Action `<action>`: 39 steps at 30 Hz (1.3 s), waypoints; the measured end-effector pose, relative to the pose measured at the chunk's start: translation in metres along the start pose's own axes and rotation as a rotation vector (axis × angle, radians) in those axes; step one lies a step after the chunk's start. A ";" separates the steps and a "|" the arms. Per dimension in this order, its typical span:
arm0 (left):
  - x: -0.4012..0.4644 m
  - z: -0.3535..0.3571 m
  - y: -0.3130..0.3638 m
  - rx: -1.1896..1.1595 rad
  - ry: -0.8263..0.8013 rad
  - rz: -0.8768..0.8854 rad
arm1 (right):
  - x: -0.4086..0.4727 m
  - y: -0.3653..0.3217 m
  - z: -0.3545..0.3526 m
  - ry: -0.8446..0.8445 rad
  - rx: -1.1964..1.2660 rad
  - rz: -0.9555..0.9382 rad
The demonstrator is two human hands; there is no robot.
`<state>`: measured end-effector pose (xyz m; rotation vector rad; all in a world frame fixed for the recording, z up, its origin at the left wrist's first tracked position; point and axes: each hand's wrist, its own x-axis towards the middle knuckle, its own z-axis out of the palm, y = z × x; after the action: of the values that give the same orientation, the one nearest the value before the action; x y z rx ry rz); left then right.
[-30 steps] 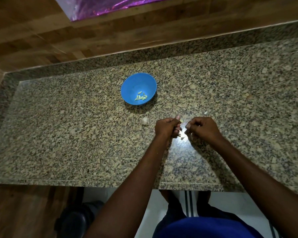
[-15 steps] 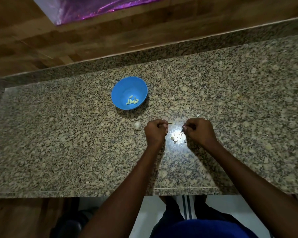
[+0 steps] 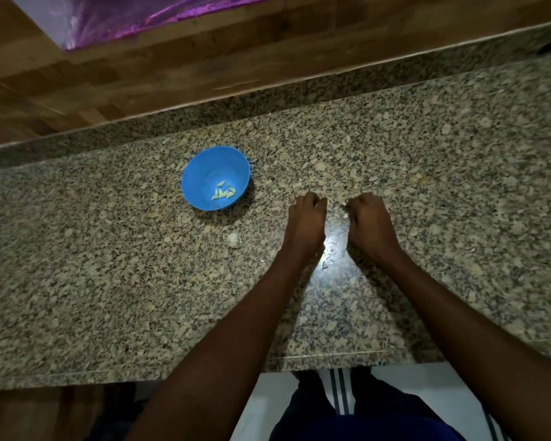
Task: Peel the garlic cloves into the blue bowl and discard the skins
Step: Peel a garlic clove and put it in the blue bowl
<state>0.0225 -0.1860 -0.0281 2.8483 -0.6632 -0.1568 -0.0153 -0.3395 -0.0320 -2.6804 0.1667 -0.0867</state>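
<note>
The blue bowl (image 3: 204,160) stands on the granite counter (image 3: 109,281) with several peeled pale cloves (image 3: 223,194) in it. An unpeeled garlic piece (image 3: 233,240) lies just in front of the bowl. To the bowl's right, my left hand (image 3: 306,221) has its fingers curled with its back to the camera, so the clove it grips is hidden. Close beside it, my right hand (image 3: 371,224) is also curled, with a pale scrap of skin (image 3: 344,205) showing at its fingertips. Small skin bits (image 3: 325,265) lie on the counter between my wrists.
A wooden wall panel (image 3: 204,74) runs behind the counter's raised granite lip, and a shiny purple sheet (image 3: 140,17) shows at the top left. The counter's near edge (image 3: 331,356) is under my forearms, with my legs below it.
Both hands have moved away from me across the counter, past the loose garlic piece, and are now level with the bowl's near side. They stay close together with fingers curled.
</note>
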 end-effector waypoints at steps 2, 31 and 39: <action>-0.023 0.008 0.007 -0.053 0.026 0.061 | -0.004 -0.003 0.003 -0.021 0.001 -0.040; -0.113 0.007 -0.022 -0.459 0.135 -0.336 | -0.067 -0.015 0.000 -0.074 0.076 -0.119; -0.106 0.017 0.012 -0.487 0.057 -0.251 | -0.087 -0.041 0.018 -0.113 0.191 -0.051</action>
<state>-0.0799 -0.1524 -0.0358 2.4384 -0.2116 -0.2378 -0.0952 -0.2836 -0.0326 -2.4911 0.0514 0.0313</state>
